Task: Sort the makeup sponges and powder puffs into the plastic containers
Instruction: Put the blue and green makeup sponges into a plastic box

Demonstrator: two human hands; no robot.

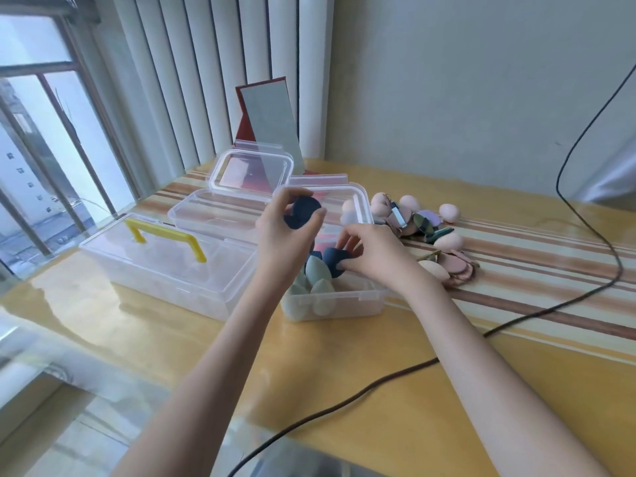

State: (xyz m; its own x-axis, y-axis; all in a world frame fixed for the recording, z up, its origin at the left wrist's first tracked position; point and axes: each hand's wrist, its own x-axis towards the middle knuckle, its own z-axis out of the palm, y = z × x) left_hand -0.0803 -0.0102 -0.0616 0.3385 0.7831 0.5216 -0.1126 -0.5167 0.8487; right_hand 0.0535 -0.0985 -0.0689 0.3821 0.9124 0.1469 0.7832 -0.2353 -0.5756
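My left hand (284, 232) holds a navy blue makeup sponge (303, 212) above the open clear container (335, 301) near the table's middle. My right hand (373, 251) pinches a second navy sponge (335, 261) just inside that container. Several pale green sponges (315, 280) lie in its front left corner. To the right, on the striped cloth, sits a pile of pink sponges and flat powder puffs (420, 225), with more puffs (454, 268) closer to my right wrist.
A closed clear box with a yellow handle (165, 241) stands at the left. Behind it is another open clear container (206, 210) with its lid up. A red-backed mirror (266, 115) leans at the back. A black cable (395, 376) runs across the table.
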